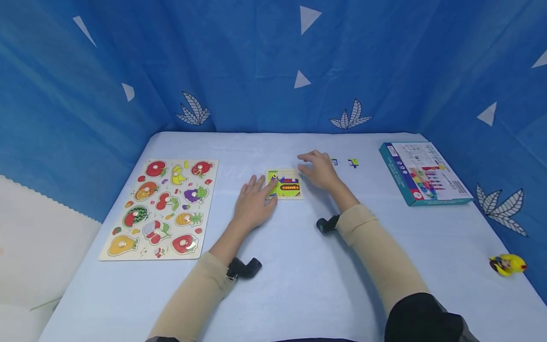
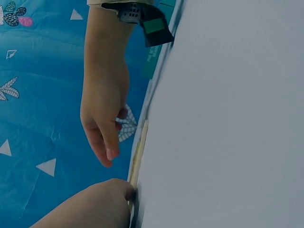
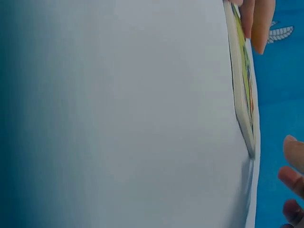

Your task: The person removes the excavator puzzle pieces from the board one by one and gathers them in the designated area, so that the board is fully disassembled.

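Observation:
A small wooden puzzle board point(image 1: 290, 187) with a colourful vehicle picture lies flat mid-table; its thick pale edge point(image 3: 236, 71) shows in the right wrist view. My left hand point(image 1: 254, 203) rests at its left side, fingers extended and the fingertips touching the board. Just right of the board, my right hand point(image 1: 320, 172) hovers with bent, spread fingers and nothing visible between them. Behind that hand lie two small puzzle pieces, one partly hidden piece point(image 1: 334, 161) and one yellow-and-blue piece point(image 1: 353, 163). The left wrist view shows the right hand point(image 2: 105, 111) raised above the tabletop.
On the left lies a large fruit puzzle board point(image 1: 160, 209) with knobbed pieces. A teal-edged box point(image 1: 425, 173) sits at the back right, and a yellow toy duck point(image 1: 507, 264) near the right edge. Blue patterned cloth point(image 1: 256, 66) hangs behind the white tabletop point(image 1: 299, 285).

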A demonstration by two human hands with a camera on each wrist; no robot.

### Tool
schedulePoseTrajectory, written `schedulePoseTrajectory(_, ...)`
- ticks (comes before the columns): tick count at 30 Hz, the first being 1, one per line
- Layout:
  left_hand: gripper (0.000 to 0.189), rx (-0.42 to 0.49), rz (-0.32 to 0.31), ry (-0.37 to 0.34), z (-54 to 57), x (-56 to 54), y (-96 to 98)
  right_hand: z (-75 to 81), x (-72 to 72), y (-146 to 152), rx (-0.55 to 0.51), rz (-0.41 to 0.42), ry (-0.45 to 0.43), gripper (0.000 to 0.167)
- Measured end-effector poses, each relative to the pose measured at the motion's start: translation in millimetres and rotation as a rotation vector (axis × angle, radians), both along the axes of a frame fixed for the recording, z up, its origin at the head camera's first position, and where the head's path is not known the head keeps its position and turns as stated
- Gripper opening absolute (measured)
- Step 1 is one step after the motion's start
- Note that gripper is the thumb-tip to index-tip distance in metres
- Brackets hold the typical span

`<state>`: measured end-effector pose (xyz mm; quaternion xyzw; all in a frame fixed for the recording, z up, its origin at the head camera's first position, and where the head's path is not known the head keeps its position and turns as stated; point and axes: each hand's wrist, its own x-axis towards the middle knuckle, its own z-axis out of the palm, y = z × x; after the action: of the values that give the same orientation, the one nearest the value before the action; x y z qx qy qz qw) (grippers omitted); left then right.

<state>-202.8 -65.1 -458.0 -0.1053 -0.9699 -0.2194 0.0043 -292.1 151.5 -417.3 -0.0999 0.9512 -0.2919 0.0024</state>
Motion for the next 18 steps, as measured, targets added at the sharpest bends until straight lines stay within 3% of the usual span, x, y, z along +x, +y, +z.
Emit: schedulePoseTrajectory(18, 0.047, -0.019, -0.033, 0.053, -0.9, 0.9, -4.1, -10.5, -1.7, -36, 0.017, 0.128, -0.102, 0.036)
